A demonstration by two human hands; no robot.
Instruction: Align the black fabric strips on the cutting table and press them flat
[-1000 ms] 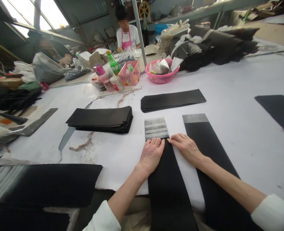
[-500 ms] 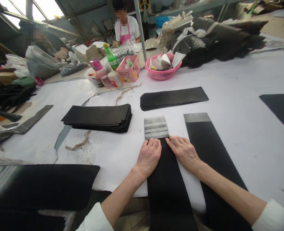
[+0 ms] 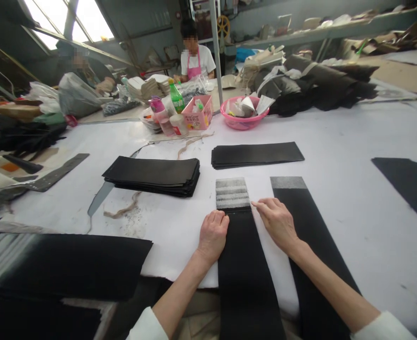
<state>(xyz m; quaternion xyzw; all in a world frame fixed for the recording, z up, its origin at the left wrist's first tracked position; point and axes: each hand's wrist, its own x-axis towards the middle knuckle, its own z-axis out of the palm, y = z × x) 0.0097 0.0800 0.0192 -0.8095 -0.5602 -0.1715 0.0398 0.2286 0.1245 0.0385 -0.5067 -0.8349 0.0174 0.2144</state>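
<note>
A long black strip of sheet material [image 3: 244,264] runs from the table's front edge away from me. Its far end shows stepped grey-white bands [image 3: 231,191], with a thin crosswise edge just below them. My left hand [image 3: 212,232] is closed at the strip's left edge, thumb and curled fingers gripping near that line. My right hand [image 3: 275,219] hovers by the right edge, fingertips pinched together beside the banded end; whatever they may hold is too small to make out. To the right lies another black piece with a grey end band [image 3: 288,183], partly behind my right forearm.
Two stacks of black pieces, one thicker [image 3: 152,174] and one thinner [image 3: 258,155], lie beyond my hands. Farther back stand a pink basin [image 3: 244,123], a pink box [image 3: 197,115] and bottles. Black sheets [image 3: 81,264] lie front left. A person [image 3: 197,61] sits across the table.
My right hand has come off the strip and shifted slightly right, its fingers now pinched. My left hand has slid toward the left edge. The view has tilted up a little.
</note>
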